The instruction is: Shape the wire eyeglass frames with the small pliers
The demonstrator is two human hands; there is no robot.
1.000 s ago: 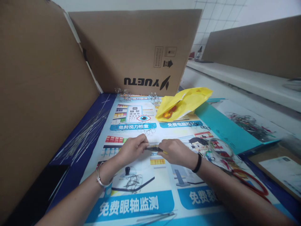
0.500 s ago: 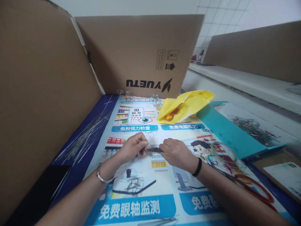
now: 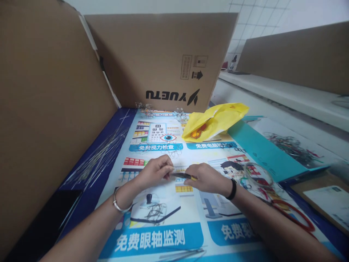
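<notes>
Over the middle of the printed poster, my right hand (image 3: 205, 177) is wrapped round a pair of pliers (image 3: 183, 175) with dark jaws and a bit of yellow handle showing. The jaws point left and reach the fingertips of my left hand (image 3: 155, 171). My left thumb and fingers are pinched together; whatever lies between them is too small to make out. Just below the hands, a small tangle of bent thin wire (image 3: 157, 211) lies on the poster. Faint bent wire pieces (image 3: 173, 153) lie a little beyond the left fingers.
Long straight wires (image 3: 95, 160) lie at left beside a dark flat object (image 3: 45, 222). A yellow pouch (image 3: 215, 122) and a teal folder (image 3: 268, 149) holding a wire tangle (image 3: 293, 147) are at right. Red-handled scissors (image 3: 296, 214) lie near my right forearm. Cardboard panels (image 3: 158, 47) stand behind and left.
My right hand has turned and shifted slightly right, so more of the pliers and their yellow handle shows. My left hand stays pinched in nearly the same place.
</notes>
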